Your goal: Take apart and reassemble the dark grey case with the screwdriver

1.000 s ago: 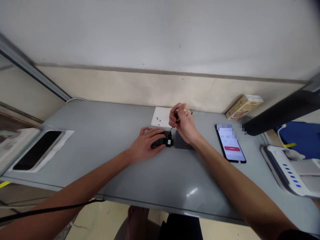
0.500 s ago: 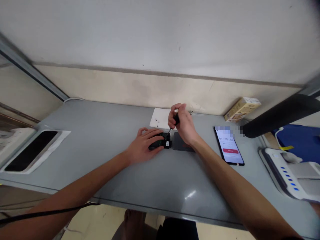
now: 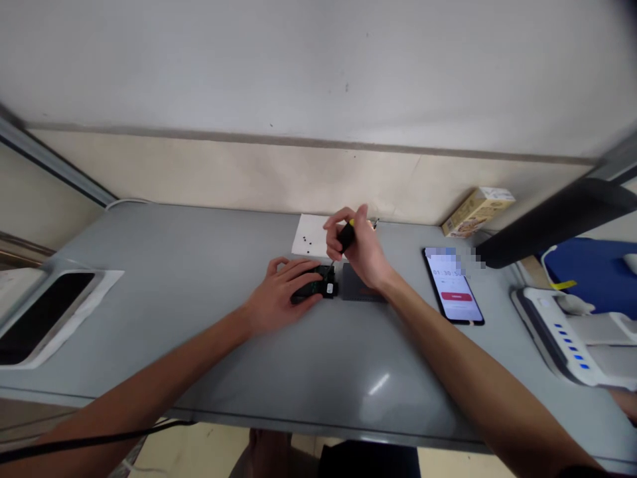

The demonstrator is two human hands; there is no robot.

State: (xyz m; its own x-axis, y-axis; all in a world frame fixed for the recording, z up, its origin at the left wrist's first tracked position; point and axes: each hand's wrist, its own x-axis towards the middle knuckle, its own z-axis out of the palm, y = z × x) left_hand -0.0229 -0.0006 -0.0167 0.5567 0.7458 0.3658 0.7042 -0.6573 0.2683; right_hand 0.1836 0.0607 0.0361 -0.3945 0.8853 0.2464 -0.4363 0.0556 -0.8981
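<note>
My left hand (image 3: 281, 297) lies over a small black device with a green circuit board (image 3: 316, 288) and presses it down on the grey table (image 3: 199, 318). My right hand (image 3: 359, 251) is closed round a black screwdriver with a yellow end (image 3: 344, 235); its thin tip points down at the device's right end. Just right of the device lies a dark flat cover (image 3: 359, 289), partly under my right wrist. Behind my hands a white sheet of paper (image 3: 311, 236) carries a few small dark screws.
A phone with a lit screen (image 3: 454, 291) lies to the right. A small cardboard box (image 3: 476, 212) stands against the wall. A white machine with blue lights (image 3: 572, 335) is at the right edge, and a white tray with a dark panel (image 3: 44, 315) at the left.
My right hand has tilted the screwdriver a little, showing more of its handle. The view has shifted slightly; my left hand stays on the device.
</note>
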